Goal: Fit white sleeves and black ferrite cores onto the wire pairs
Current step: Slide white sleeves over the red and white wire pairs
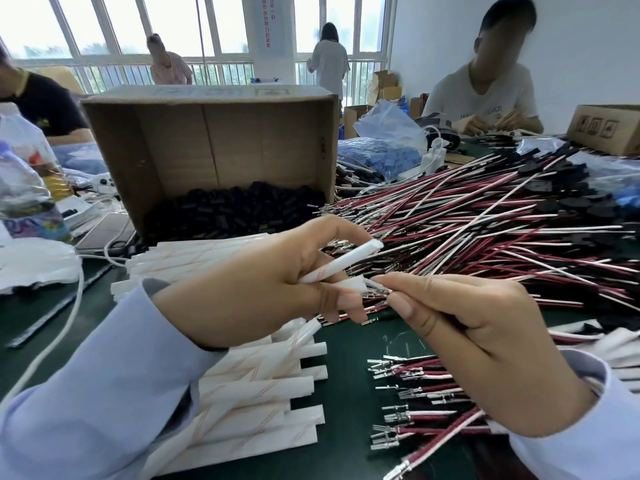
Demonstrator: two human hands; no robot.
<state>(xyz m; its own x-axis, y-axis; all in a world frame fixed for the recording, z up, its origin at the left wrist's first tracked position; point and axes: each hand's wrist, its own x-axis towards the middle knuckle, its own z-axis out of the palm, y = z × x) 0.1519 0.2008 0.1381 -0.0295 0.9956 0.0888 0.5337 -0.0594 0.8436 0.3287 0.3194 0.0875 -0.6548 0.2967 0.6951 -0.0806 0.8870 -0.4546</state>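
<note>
Centrally, a cardboard box (207,140) lies on its side with its open face toward the camera, and black cores (235,209) are heaped along its lower wall. Behind and right of it, a clear bag (388,143) holds small blue parts. A second carton (606,129) at the far right shows printed handling symbols on its side; what is inside cannot be seen. On the left stands a plastic bottle (24,188) with a colourful label that is too blurred to read. Red writing runs down the white pillar (268,26) at the back, also illegible. The shirt of the person seated opposite shows the letters "EAR".

The left hand (277,282) is curled round a white sleeve (346,259) that points up and to the right, and it also grips a second sleeve (353,284) just below it. The right hand (485,341) pinches a wire pair (379,289) between thumb and forefinger, its metal terminals at the mouth of the second sleeve. Both hands are above the green table (346,341), in front of a large heap of red, white and black wires (485,223). Flat loose sleeves (263,393) lie stacked under the left forearm, and a row of wire ends (415,386) lies under the right wrist.
</note>
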